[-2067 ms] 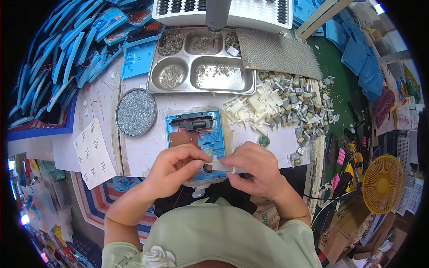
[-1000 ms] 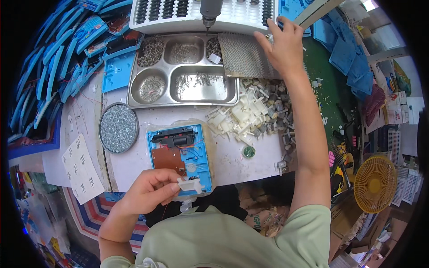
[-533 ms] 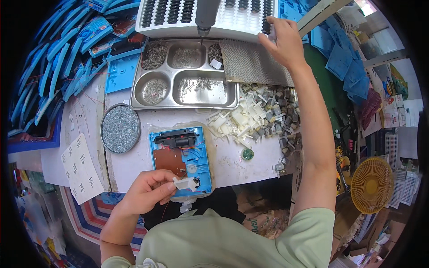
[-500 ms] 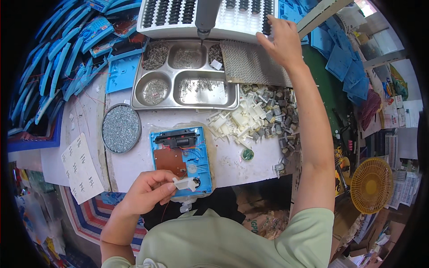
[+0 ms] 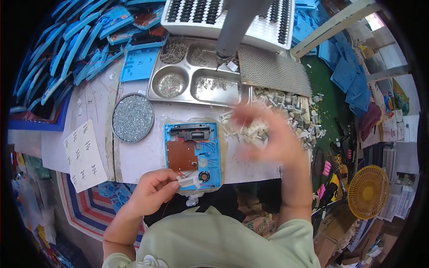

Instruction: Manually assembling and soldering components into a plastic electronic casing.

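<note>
Between the thumb and fingers of my left hand [image 5: 154,191] is a small white plastic frame-like part [image 5: 190,182], held over the lower edge of a blue plastic casing [image 5: 213,154]. The casing lies open on the table, showing a brown circuit board [image 5: 181,155], a black housing [image 5: 191,132] along its far side, thin wires and a round black speaker [image 5: 204,177]. My right hand [image 5: 277,138] hangs to the right of the casing, in front of a heap of white and grey plastic parts [image 5: 292,109]. Motion smears its fingers, so whether it holds anything is hidden.
A metal compartment tray [image 5: 185,98] of small screws stands beyond the casing, near a round dish of metal pieces [image 5: 132,117]. A grey screwdriver [image 5: 241,27] hangs above it. Behind are a white foam tray [image 5: 214,30] with black parts and stacked blue casings [image 5: 67,53].
My right hand has come back from the white foam tray toward the blue casing. My left hand keeps the white part at the casing's lower edge. The whole view has shifted slightly.
</note>
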`<state>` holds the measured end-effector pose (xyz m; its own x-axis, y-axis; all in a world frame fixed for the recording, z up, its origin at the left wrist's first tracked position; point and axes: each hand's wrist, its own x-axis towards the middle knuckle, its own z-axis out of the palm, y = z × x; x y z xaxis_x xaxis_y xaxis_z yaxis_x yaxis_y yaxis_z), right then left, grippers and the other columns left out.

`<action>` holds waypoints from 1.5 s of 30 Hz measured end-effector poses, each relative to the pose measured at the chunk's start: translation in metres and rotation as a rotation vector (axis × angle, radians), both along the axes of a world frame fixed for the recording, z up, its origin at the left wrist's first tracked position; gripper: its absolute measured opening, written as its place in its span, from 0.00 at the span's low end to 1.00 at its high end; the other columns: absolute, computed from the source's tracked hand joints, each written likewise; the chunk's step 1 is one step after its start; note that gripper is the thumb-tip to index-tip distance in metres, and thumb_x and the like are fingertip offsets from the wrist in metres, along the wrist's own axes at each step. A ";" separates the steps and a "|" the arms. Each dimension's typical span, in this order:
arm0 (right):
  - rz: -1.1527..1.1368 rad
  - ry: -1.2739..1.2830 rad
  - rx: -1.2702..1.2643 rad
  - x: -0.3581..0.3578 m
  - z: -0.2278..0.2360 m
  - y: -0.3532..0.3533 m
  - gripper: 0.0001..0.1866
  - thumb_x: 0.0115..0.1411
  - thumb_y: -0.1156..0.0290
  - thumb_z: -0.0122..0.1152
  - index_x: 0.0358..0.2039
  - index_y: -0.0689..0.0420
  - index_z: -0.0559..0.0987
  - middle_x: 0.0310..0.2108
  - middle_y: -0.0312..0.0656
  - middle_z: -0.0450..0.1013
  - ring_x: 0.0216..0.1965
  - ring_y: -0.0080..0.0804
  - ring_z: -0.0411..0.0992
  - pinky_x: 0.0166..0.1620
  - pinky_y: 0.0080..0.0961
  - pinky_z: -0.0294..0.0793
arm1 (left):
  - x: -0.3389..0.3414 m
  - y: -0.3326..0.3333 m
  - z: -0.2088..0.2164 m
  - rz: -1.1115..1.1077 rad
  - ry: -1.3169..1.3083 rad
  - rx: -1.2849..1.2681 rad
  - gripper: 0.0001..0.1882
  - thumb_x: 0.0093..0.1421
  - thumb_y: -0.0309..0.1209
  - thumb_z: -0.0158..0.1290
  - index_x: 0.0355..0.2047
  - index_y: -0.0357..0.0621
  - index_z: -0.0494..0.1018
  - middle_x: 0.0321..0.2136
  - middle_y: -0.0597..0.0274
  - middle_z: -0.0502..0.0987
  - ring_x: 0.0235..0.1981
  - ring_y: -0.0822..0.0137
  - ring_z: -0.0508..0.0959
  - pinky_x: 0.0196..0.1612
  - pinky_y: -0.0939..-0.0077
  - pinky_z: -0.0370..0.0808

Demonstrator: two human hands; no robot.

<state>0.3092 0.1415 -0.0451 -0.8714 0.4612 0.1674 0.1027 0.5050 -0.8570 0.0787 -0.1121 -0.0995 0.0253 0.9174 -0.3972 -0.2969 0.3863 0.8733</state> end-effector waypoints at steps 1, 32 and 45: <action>0.118 -0.011 -0.033 -0.003 -0.003 -0.035 0.34 0.46 0.67 0.80 0.56 0.57 0.78 0.43 0.41 0.79 0.42 0.34 0.78 0.46 0.34 0.79 | 0.003 0.001 0.000 -0.015 0.000 -0.020 0.07 0.70 0.25 0.53 0.45 0.35 0.76 0.26 0.73 0.74 0.23 0.85 0.68 0.25 0.87 0.64; -0.235 0.507 -1.004 0.093 -0.093 -0.110 0.22 0.62 0.56 0.72 0.39 0.62 0.75 0.28 0.55 0.79 0.28 0.42 0.81 0.31 0.35 0.82 | 0.033 0.094 -0.012 -0.337 1.260 0.682 0.09 0.51 0.25 0.64 0.33 0.45 0.77 0.26 0.61 0.75 0.30 0.55 0.80 0.32 0.60 0.76; -0.126 0.543 -1.128 0.089 -0.088 -0.115 0.21 0.59 0.73 0.74 0.45 0.74 0.76 0.40 0.60 0.81 0.42 0.43 0.83 0.47 0.37 0.83 | 0.059 0.079 -0.008 -0.682 1.494 0.622 0.10 0.48 0.27 0.59 0.32 0.41 0.75 0.23 0.61 0.76 0.25 0.60 0.81 0.25 0.66 0.76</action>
<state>0.3983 0.0267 -0.1326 -0.7533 0.6557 -0.0512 -0.4038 -0.5225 -0.7509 0.1372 -0.0332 -0.1074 0.4091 0.9103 -0.0624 0.8839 -0.3784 0.2750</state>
